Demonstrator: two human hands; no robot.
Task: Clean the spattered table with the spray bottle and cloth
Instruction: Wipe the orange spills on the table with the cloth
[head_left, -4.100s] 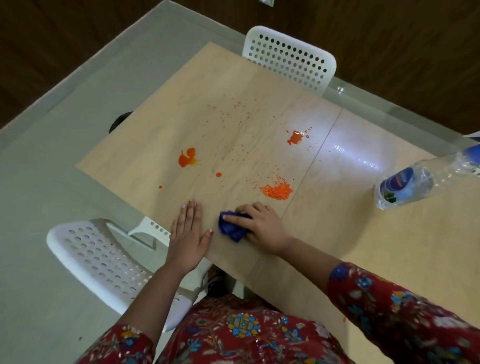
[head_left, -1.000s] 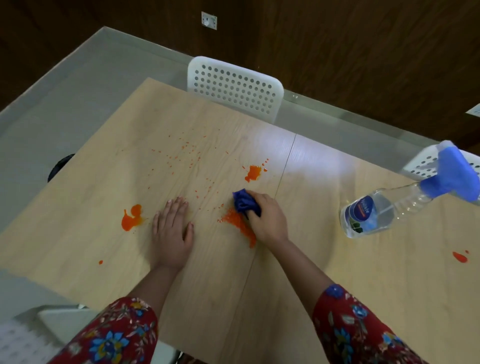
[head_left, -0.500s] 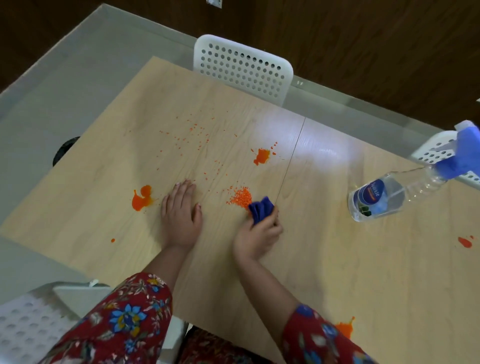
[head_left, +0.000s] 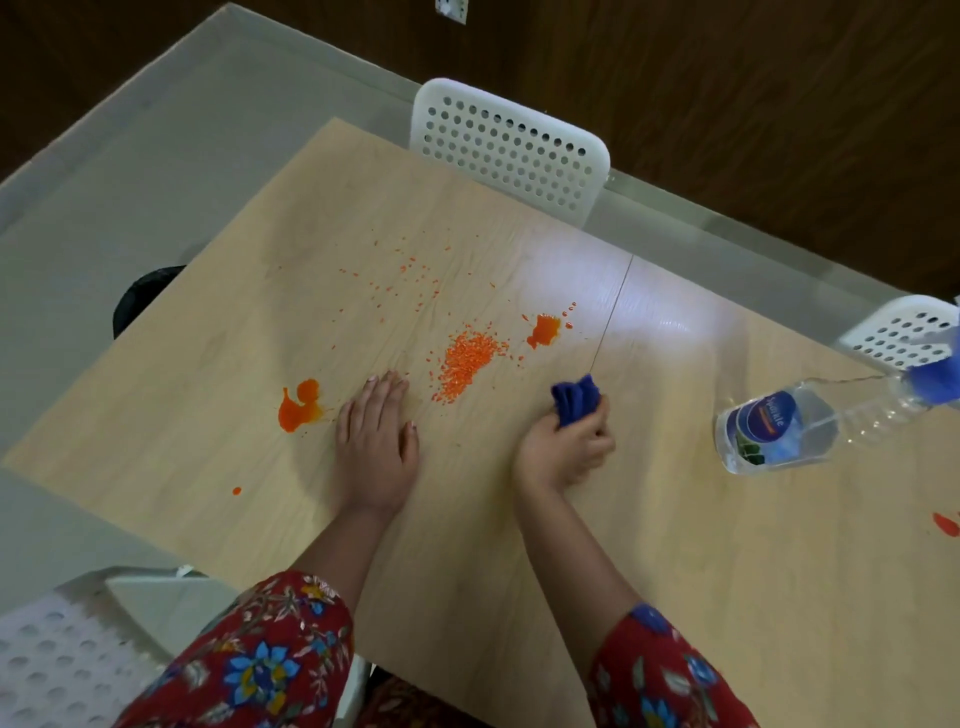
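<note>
The light wooden table (head_left: 727, 597) carries orange spatter. A heap of orange grains (head_left: 465, 364) lies near the middle, with scattered specks beyond it. Orange blots sit left (head_left: 297, 406), centre right (head_left: 543, 330) and at the right edge (head_left: 945, 524). My right hand (head_left: 563, 449) is closed around a bunched blue cloth (head_left: 575, 397), to the right of the grain heap and apart from it. Flat on the table, palm down with fingers together, rests my left hand (head_left: 376, 436) between the left blot and the heap. The clear spray bottle (head_left: 779, 431) with a blue head stands at the right.
A white perforated chair (head_left: 509, 148) stands at the table's far side, another (head_left: 904, 332) at the far right, and a third (head_left: 62, 660) at my near left. A seam (head_left: 613, 312) divides the tabletop. A dark round object (head_left: 145, 296) sits on the floor at left.
My right hand with the cloth has drawn back right, away from the grains. The smeared streak from a second ago is now a gathered heap. My left hand stays flat.
</note>
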